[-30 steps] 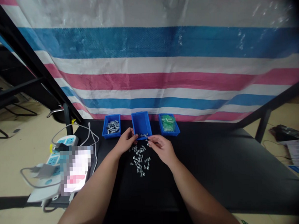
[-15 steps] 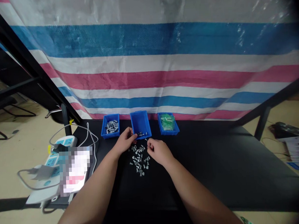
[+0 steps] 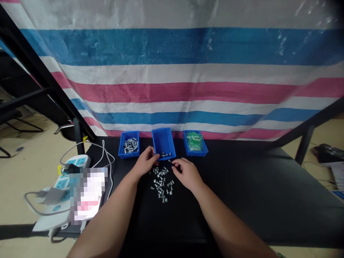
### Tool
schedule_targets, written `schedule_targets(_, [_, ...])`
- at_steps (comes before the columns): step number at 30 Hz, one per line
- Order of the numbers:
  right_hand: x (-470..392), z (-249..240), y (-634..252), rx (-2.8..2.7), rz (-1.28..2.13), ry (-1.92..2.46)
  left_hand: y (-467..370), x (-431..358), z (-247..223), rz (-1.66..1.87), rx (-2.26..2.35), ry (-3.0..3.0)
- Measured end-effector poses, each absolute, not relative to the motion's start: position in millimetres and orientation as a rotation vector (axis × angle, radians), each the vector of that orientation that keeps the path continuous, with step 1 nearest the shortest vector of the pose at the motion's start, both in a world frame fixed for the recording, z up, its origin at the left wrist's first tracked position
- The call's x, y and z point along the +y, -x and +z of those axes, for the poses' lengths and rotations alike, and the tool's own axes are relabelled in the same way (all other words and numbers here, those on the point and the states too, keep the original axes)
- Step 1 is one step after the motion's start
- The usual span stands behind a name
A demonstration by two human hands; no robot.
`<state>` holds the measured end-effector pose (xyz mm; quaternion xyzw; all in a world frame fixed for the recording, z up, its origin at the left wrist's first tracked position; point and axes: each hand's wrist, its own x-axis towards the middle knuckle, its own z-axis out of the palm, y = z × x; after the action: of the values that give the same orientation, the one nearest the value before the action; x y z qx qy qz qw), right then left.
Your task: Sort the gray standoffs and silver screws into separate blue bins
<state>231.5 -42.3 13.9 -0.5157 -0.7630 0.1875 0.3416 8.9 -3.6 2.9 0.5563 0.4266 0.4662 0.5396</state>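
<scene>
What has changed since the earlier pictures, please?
The right hand has drawn slightly back from the middle blue bin, its fingertips now parted; a small screw seems let go near the bin's edge. The left hand stays at its near left corner; the left bin and right bin stayed put.

Striped sheet (image 3: 170, 74) in blue, white and pinkish red above a plain black table (image 3: 247, 186).
Clock directions run from the silver screws (image 3: 162, 185): at 12, the middle bin (image 3: 163, 138) is solid blue, and beyond it the sheet's horizontal bands run grey-white, blue, white, pinkish red, white, blue, white, pinkish red; at 11, the left bin (image 3: 122, 145) is the same blue, around grey-white and dark pieces (image 3: 131, 145); at 1, the right bin (image 3: 201, 153) is also blue, around a translucent green bag (image 3: 194, 142); at 9, the white strip (image 3: 48, 220) has light-blue socket panels.
</scene>
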Motion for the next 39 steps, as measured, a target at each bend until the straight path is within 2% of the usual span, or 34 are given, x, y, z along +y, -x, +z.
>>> schedule_targets(7, [-33.6,5.7,-215.7,-2.036,0.283,1.599,-8.3,-2.1,1.0,1.133,1.018,-1.313])
schedule_targets(14, [-38.5,12.7,-224.9,-2.061,0.427,1.295,-7.3,-1.8,-0.7,1.131,1.012,-1.321])
schedule_targets(25, [-40.6,10.6,-223.4,-2.136,0.367,1.422,-6.5,-2.5,-0.7,1.125,1.011,-1.33])
schedule_targets(31, [-43.8,15.0,-232.7,-1.923,0.7,1.152,-7.2,-2.7,0.3,1.128,1.009,-1.318])
schedule_targets(39, [-38.4,11.2,-234.7,-1.659,0.926,1.027,-7.5,-3.1,2.8,1.136,1.011,-1.338])
